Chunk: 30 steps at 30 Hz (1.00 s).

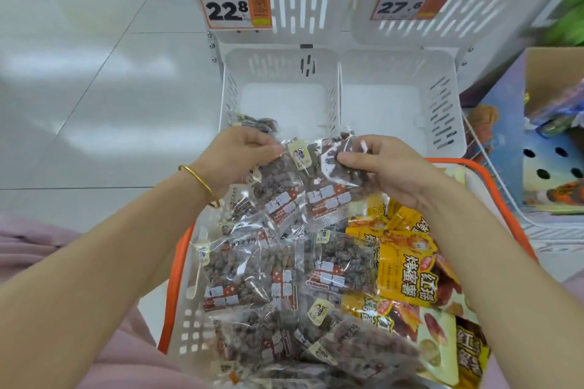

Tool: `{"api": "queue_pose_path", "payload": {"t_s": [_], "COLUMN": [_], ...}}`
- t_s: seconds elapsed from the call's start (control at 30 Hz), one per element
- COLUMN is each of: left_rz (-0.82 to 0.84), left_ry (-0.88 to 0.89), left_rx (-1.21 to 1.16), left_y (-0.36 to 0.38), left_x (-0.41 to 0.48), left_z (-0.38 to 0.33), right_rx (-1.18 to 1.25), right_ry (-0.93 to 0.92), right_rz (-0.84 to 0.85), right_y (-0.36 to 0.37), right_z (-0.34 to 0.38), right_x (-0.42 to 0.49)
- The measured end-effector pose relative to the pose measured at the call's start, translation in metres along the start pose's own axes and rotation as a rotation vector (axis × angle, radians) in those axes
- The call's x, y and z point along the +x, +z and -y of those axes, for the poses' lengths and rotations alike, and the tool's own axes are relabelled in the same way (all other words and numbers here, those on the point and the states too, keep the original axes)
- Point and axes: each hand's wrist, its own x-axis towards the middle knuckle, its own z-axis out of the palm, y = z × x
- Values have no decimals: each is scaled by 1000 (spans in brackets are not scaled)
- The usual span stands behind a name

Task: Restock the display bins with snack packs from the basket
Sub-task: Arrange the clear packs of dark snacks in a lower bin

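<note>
Above the orange-rimmed basket point(177, 265), both hands pinch clear packs of dark snack pieces point(284, 196) by their top edges. The left hand point(237, 151) and right hand point(392, 167) each have thumb and fingers closed on the film. The packs hang from the fingers back toward the person, long axis roughly fore-and-aft. Just beyond the fingertips lies the lower left bin point(228, 88), nearer the left hand, with one like pack point(256, 123) apparently at its front edge. Yellow packs point(407, 271) lie in the basket.
</note>
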Motion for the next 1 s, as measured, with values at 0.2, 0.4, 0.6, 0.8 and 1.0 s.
{"api": "queue_pose_path", "payload": {"t_s": [0.2,0.4,0.6,0.8,1.0], "left_rz": [8,172,186,107,-247], "left_ry": [-80,-184,-55,168,244], "left_rx": [-82,-492,-225,-29,358], "left_y": [-6,-2,12,-15,-53], "left_x": [-1,-2,1,51,127], "left_z": [-11,-14,11,-8,37], "right_rx": [209,322,174,-181,-273], "right_ry": [-17,-49,43,79,-241], "right_rz": [110,59,125,215,-165], "right_y": [6,21,20,8,7], "right_z": [-5,-16,-11,22,28], "right_x": [4,15,30,97,183]}}
